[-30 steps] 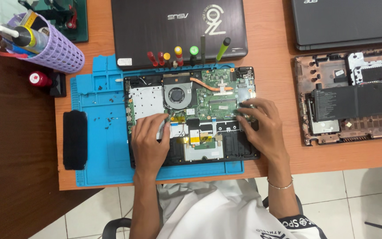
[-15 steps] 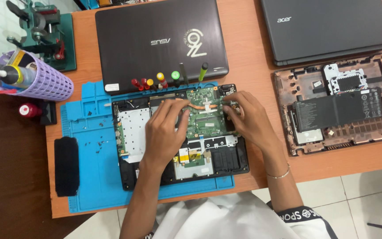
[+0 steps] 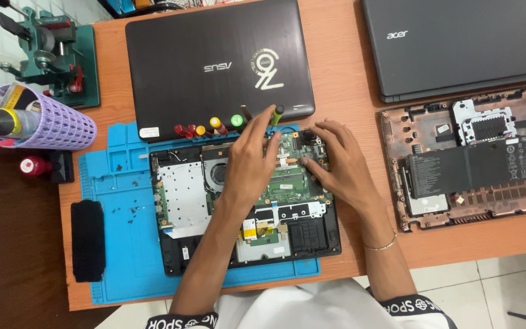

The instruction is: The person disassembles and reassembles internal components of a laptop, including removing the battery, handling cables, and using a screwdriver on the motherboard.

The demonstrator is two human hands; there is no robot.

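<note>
An opened laptop base with green circuit board and fan lies on a blue work mat. My left hand stretches over the board toward the far edge, fingertips at a yellow-green-tipped screwdriver in the mat's tool row; whether it grips the tool is unclear. My right hand rests on the board's right part, fingers spread and pressing down, holding nothing.
A closed dark laptop lies behind the mat, another at far right. An opened bottom shell with battery sits right. Several coloured screwdrivers, loose screws, a black pad, a purple mesh holder, a green vise.
My left hand moved from the laptop's near middle up across the board to the screwdriver row. My right hand shifted up along the board's right side. The camera view tilted.
</note>
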